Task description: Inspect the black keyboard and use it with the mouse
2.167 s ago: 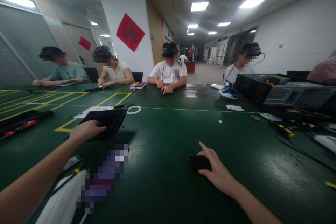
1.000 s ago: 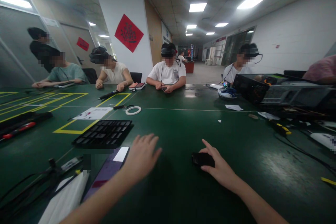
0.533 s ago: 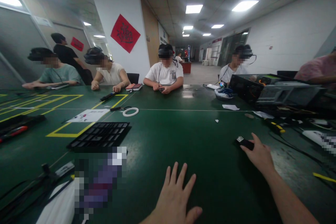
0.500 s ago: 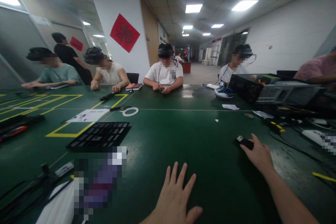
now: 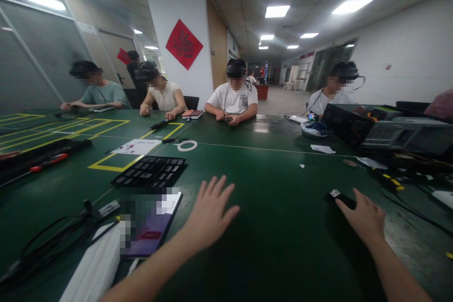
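My left hand point(image 5: 210, 212) is over the green table point(image 5: 269, 240), palm down with its fingers spread, and it holds nothing. Nearest to it are a purple-screened phone point(image 5: 161, 226), partly blurred out, and a black gridded tray point(image 5: 152, 171) farther back. On the right side, my right hand point(image 5: 366, 217) grips a small black USB stick point(image 5: 343, 199) between thumb and fingers. Its silver plug end points left, away from the palm. The curled fingers hide the rear of the stick.
At left lie black cables point(image 5: 60, 240), a white packet point(image 5: 95, 264) and a red-handled tool point(image 5: 49, 163). A white ring point(image 5: 187, 146) sits mid-table. An opened computer case point(image 5: 385, 127) stands at the far right. Several people wearing headsets sit across the table.
My left hand has moved left and farther out over the table, fingers still spread. The view has turned somewhat left. My right hand keeps hold of the USB stick.
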Demonstrator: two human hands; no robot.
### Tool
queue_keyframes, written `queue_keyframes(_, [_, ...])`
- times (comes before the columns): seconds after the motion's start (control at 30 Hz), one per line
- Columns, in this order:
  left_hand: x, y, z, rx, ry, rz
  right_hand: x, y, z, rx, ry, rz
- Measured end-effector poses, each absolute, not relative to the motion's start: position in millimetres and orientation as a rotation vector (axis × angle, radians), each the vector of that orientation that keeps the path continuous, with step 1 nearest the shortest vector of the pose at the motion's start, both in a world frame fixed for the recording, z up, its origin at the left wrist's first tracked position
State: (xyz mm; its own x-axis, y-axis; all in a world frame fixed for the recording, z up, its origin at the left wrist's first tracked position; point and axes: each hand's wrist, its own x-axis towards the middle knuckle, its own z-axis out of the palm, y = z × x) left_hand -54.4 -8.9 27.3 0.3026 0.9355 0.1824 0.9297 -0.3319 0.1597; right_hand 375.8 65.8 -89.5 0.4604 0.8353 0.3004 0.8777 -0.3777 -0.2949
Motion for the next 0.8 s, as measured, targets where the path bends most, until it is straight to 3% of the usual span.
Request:
queue_keyframes(0.13, [-148.4,48.2,59.1,2.328,2.395,0.273,375.2,67.3,-91.3,-2.316,-1.408,-0.110])
queue_keyframes(0.33, [-261.6,83.6,59.4,1.755,2.568,-0.061,378.6,70.4,-93.5,-2.355,-1.452,-0.064])
queue_keyframes(0.8, [-274.9,88.9,46.0,1.670,2.596,-0.064,382.1,73.8,-99.9,-2.348,-1.508,-0.117])
